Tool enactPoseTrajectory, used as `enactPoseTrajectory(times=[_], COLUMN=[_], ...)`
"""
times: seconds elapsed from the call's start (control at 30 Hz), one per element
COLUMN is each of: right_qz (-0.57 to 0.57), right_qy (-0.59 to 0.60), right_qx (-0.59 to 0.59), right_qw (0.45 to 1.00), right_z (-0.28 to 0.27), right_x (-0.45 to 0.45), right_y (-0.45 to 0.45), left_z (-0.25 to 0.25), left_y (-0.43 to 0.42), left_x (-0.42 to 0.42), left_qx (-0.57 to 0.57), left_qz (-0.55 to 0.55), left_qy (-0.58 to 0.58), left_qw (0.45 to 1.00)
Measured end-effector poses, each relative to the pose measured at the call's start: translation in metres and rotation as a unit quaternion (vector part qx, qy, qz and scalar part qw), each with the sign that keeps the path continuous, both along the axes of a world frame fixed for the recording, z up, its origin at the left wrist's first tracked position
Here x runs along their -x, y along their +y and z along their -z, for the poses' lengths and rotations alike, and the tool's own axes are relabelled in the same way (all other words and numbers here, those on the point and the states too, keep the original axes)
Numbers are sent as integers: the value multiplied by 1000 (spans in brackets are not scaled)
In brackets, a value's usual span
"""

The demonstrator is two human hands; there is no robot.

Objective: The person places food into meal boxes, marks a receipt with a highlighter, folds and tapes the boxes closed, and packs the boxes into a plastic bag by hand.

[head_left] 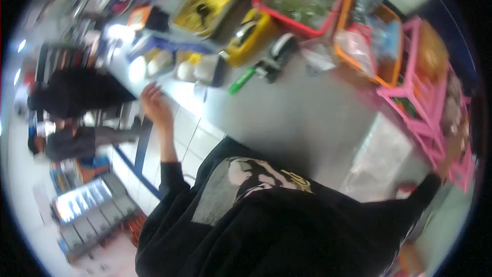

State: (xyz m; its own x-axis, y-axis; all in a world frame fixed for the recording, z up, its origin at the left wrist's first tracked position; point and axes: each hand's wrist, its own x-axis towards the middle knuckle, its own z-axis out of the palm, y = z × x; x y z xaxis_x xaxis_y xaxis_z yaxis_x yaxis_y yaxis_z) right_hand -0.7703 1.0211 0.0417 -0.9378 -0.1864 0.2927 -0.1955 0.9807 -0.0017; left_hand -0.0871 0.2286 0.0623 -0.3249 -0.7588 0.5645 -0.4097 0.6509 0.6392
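Observation:
My left hand (155, 103) is raised beside the left edge of the metal counter (292, 107). Its fingers are loosely bent and slightly apart, and I see nothing in them. Nearest to it on the counter are small containers with white contents (197, 66). Out at the far right, my right hand (454, 146) reaches in by a pink plastic rack (417, 100). Its fingers are blurred at the dark rim of the view, so I cannot make out what they touch. A clear plastic sheet or bag (378, 156) lies on the counter near that arm.
Along the counter's back stand a tray of yellow pieces (215, 2), a red basket of green bagged items (307, 0) and an orange basket of packets (371, 41). A yellow tool (249, 36) and a green-handled tool (243, 80) lie before them. Two people (77, 92) stand left.

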Motion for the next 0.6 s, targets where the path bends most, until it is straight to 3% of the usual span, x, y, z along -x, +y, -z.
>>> enactPoseTrajectory(times=[0.13,0.27,0.4,0.6], right_qz=[19,20,24,23], right_qy=[0,10,18,42], right_qx=[-17,-22,-25,-32], right_qw=[1000,999,999,998], right_z=[-13,-29,-37,-55], right_x=[-1,-8,-13,-21], right_y=[11,26,35,46], left_z=[31,72,71,63], left_y=[16,43,57,45], left_x=[-4,-12,-11,-32], left_qx=[-17,-53,-48,-69], left_qz=[-51,-13,5,-38], left_qy=[-17,-133,-180,-141], left_qw=[998,990,982,987])
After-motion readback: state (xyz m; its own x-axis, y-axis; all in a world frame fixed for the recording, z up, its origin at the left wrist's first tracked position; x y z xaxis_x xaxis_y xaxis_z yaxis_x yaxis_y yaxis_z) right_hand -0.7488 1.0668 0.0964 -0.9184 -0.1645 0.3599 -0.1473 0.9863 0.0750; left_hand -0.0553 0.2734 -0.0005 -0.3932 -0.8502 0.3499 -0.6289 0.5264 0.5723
